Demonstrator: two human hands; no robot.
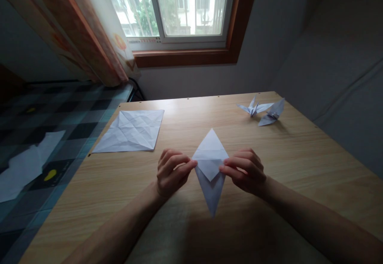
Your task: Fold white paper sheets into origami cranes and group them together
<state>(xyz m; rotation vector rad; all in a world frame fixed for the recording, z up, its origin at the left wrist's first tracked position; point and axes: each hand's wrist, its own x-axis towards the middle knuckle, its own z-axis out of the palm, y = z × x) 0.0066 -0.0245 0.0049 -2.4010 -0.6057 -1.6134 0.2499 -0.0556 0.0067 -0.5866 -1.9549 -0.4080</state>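
Observation:
A white sheet of origami paper, folded into a long kite shape (211,168), is held above the wooden table between my two hands. Its lower tip points toward me, and a smaller flap hangs over its middle below a horizontal crease. At the left corner, my left hand (173,171) pinches the paper between thumb and forefinger. My right hand (245,170) grips the opposite corner the same way, its fingertips touching the flap's edge. The other fingers of both hands are curled.
Two folded paper cranes (253,107) stand at the table's back right. A creased white sheet (134,131) lies flat at the back left. Left of the wooden table (98,200), torn-looking white paper (28,168) rests on a checked cloth (98,96). A window and curtain are behind.

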